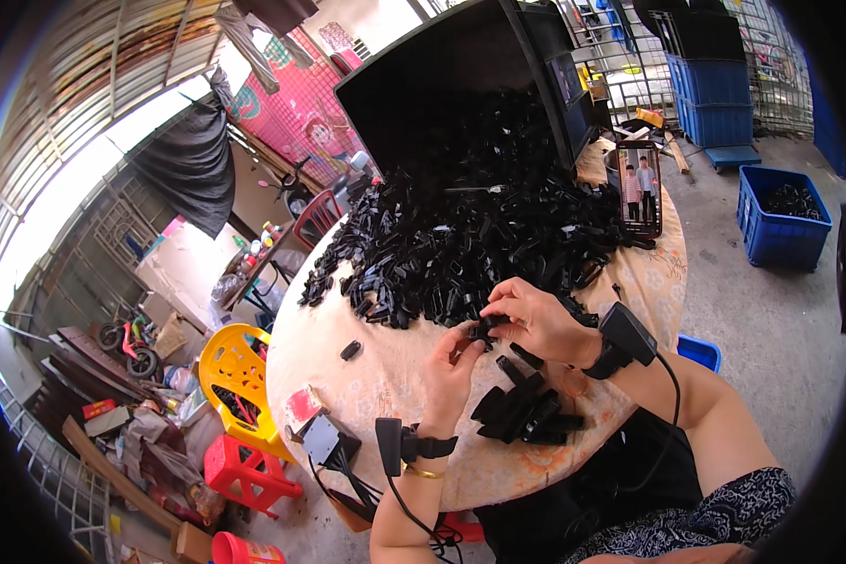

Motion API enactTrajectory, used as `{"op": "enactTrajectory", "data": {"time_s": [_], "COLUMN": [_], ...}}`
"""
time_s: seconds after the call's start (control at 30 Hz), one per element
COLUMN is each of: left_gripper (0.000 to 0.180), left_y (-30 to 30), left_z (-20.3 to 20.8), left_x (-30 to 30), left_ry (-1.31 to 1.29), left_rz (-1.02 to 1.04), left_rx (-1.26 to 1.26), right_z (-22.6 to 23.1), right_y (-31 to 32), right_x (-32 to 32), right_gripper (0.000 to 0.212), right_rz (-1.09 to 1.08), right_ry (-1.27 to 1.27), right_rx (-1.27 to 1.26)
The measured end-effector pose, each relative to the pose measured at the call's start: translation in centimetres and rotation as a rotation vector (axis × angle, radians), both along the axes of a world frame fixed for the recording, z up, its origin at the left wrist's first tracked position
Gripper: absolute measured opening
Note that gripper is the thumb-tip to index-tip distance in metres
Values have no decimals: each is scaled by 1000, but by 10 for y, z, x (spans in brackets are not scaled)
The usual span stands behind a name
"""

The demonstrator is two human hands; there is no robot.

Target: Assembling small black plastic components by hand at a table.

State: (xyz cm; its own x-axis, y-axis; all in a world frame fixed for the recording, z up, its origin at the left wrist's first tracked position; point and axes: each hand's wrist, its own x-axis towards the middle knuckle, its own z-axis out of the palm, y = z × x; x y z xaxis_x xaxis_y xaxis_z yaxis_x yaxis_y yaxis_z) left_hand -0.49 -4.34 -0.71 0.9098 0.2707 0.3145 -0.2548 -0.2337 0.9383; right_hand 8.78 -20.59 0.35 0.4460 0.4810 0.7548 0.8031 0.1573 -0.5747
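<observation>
My left hand (453, 365) and my right hand (534, 322) meet over the round table, fingers closed on a small black plastic part (484, 331). Fingertips cover much of it, so its exact kind does not show. Just beyond my hands spreads a big heap of similar black parts (432, 244), spilling from a large black bin (442, 66) tipped on its side. Nearer to me, below my right hand, lies a small pile of longer black pieces (528, 409). One single black part (351, 351) rests apart on the cloth to the left of my left hand.
A phone (639, 188) stands upright at the table's right edge. At the left edge sits a grey box with cables (327, 440). Around the table are a yellow chair (240, 381), a red stool (244, 470) and a blue crate (782, 221) holding dark parts.
</observation>
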Motion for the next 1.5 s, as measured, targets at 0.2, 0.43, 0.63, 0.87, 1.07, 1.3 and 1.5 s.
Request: {"op": "enactTrajectory", "data": {"time_s": [0.2,0.43,0.63,0.87,1.07,1.3,1.5], "left_gripper": [25,29,29,29,32,31,26], "left_y": [3,7,-1,1,4,-6,4], "left_z": [-2,-3,2,0,-7,-3,6], "left_x": [1,0,-1,-1,-1,0,-7], "left_ry": [98,119,82,-10,-17,33,-27], "left_rz": [-105,-140,-21,-54,-53,-56,-135], "left_rx": [-251,-370,-309,-293,-287,-428,-384], "right_z": [9,9,1,3,5,-11,-3], "right_y": [-8,-5,-1,-1,1,7,6], "right_x": [-7,-16,-12,-14,-20,-14,-15], "right_gripper": [31,27,24,27,27,27,35], "right_rz": [72,131,39,33,-27,-102,-85], "right_ry": [79,25,202,152,108,-95,109], "right_rx": [-58,-94,-25,-83,-90,-64,-134]}}
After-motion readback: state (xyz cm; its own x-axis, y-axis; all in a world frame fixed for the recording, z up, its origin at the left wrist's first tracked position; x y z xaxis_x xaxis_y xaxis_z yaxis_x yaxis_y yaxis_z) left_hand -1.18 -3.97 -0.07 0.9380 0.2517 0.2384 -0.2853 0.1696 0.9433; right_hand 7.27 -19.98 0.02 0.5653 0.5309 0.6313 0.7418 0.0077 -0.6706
